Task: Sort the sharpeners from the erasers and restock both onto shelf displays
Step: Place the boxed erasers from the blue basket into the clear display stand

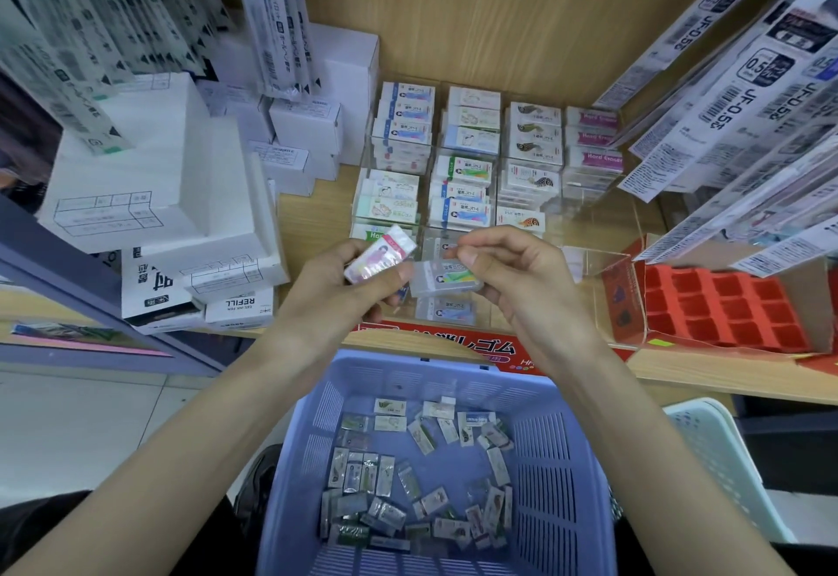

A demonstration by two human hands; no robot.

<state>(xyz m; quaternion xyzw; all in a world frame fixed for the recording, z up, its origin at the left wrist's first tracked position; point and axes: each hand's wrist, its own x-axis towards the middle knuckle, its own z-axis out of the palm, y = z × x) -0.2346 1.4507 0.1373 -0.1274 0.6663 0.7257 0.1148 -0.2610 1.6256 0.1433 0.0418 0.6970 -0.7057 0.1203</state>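
**A:** Which hand has what?

**B:** The left hand [344, 290] grips a pink eraser [380, 254], fingers curled round it from below and its upper end tilted away to the right. The right hand [512, 276] pinches a green eraser [449, 281] by its top edge, thumb against forefinger.

**A:** Where do they sit relative to the display [585, 212]?

**B:** Both are held just above its front row, over the shelf [308, 217] edge. The basket [562, 453] of loose erasers [385, 471] is below, well apart from the hands.

**A:** How does the green one lie?

**B:** Its long axis runs left to right, almost level, hanging under the right fingers. The left thumb is just beside its left end; I cannot tell whether they touch.

**A:** So what does the next move depend on?

**B:** I'd say lining it up with a slot. The stocked erasers lie with their long axes left to right too, so it needs little turning. The green-labelled stack is in the second column, further back than the fingers. The right hand is nearer and would have to reach forward.

**A:** Any risk?

**B:** It's a thin edge pinch, so the eraser could swing or slip.
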